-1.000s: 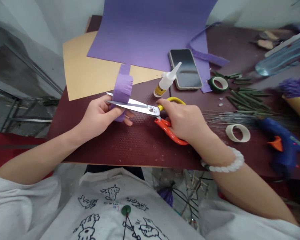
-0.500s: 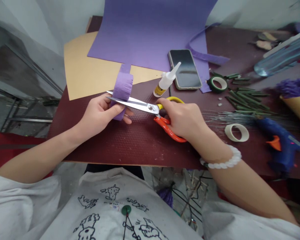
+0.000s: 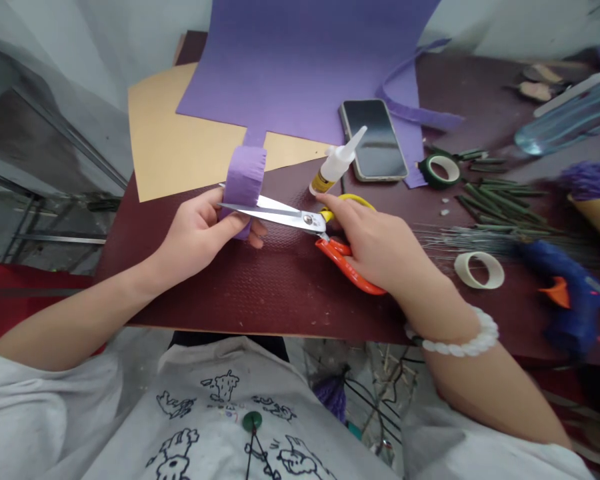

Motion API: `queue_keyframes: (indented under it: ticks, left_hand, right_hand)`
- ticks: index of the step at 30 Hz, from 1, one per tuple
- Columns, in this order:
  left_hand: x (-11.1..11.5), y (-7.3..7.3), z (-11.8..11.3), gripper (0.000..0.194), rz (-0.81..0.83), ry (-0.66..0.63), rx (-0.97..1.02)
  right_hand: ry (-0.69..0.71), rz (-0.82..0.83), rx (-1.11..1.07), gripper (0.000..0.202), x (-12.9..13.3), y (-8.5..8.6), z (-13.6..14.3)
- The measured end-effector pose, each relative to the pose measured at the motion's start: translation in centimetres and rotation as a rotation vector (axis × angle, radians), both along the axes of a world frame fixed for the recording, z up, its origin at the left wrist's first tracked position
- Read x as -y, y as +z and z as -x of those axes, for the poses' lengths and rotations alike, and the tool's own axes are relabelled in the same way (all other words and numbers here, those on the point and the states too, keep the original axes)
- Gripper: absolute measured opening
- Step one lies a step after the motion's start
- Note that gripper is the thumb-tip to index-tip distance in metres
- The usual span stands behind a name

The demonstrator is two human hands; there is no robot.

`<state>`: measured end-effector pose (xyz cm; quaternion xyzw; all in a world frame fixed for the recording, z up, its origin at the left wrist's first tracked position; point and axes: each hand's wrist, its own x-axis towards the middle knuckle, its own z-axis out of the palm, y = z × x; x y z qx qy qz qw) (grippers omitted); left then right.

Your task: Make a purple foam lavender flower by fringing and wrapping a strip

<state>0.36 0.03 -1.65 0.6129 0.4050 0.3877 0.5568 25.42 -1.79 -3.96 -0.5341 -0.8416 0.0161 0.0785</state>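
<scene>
Head view: fingers of the left hand (image 3: 197,230) pinch the curled purple strip (image 3: 245,175), at ten o'clock from the right hand (image 3: 380,243), whose fingers grip scissors (image 3: 312,221), blades parted around the strip; edge-snipping seems underway, calling next for a controlled squeeze.

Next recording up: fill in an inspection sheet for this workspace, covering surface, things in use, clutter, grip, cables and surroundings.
Surface: dark red table, pale specks near its front edge.
Things in use: purple strip between the parted blades of the scissors.
Clutter: purple sheet, yellow sheet, phone, white bottle, green stems, cream tape roll, blue glue gun.
Grip: left hand on the strip; right hand on the scissors' handles.
Cables: dark cables below table level.
Surroundings: pale wall behind; metal frame at left.
</scene>
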Motion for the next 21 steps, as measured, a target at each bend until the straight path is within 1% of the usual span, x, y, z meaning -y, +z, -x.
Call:
queue_keyframes:
  ticks: [6,15,21]
  left_hand:
    - [0.18,0.34,-0.02,0.005,0.034,0.021,-0.054]
    - [0.12,-0.08,-0.01,0.006,0.029,0.023,-0.07]
    - [0.18,-0.08,-0.12,0.007,0.037,0.036,-0.074]
  right_hand:
    - [-0.025,-0.012,0.067,0.056,0.23,0.27,0.28]
    - [-0.015,-0.065,0.077,0.052,0.19,-0.03,0.12]
    - [-0.018,-0.067,0.07,0.051,0.21,-0.04,0.19]
